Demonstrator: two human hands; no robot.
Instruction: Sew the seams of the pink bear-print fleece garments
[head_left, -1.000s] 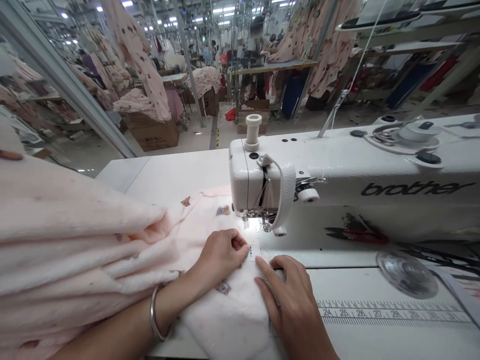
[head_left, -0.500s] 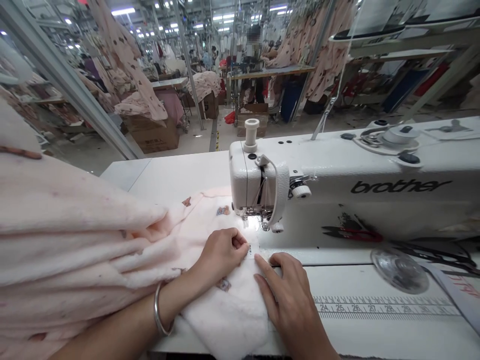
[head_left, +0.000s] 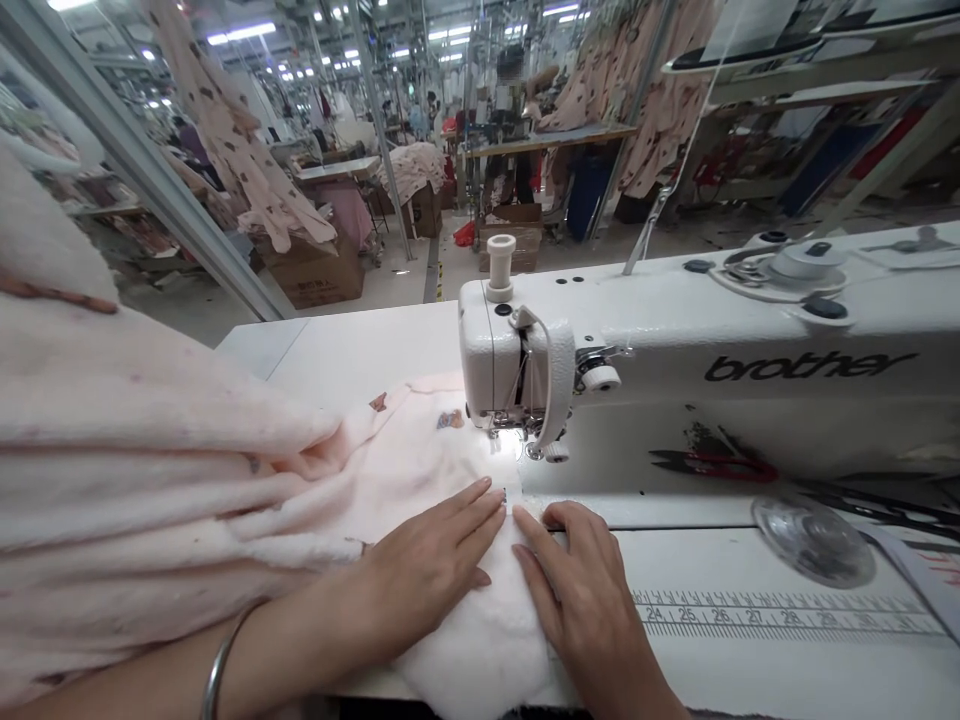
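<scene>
Pale pink plush fabric [head_left: 285, 520] with small bear prints spreads from the left to under the needle area of a white sewing machine [head_left: 517, 360]. My left hand [head_left: 442, 550] lies flat on it, fingers stretched towards a small white label [head_left: 511, 497] in front of the presser foot [head_left: 495, 440]. On the label's right, my right hand [head_left: 581, 580] rests with its index fingertip at the label's near edge and its fingers apart. The machine's lamp lights the cloth around the needle. A metal bangle is on my left wrist.
Red-handled thread snips [head_left: 712, 465] and a clear round disc [head_left: 814, 540] lie right of the needle. A printed ruler scale [head_left: 780, 615] runs along the table's front. A metal post [head_left: 172, 190] rises at the left; cardboard boxes [head_left: 319, 272] stand beyond the table.
My left hand has gone from pinched fingers by the label to lying flat, its forearm lower. My right hand stays nearly in place. The view has shifted slightly.
</scene>
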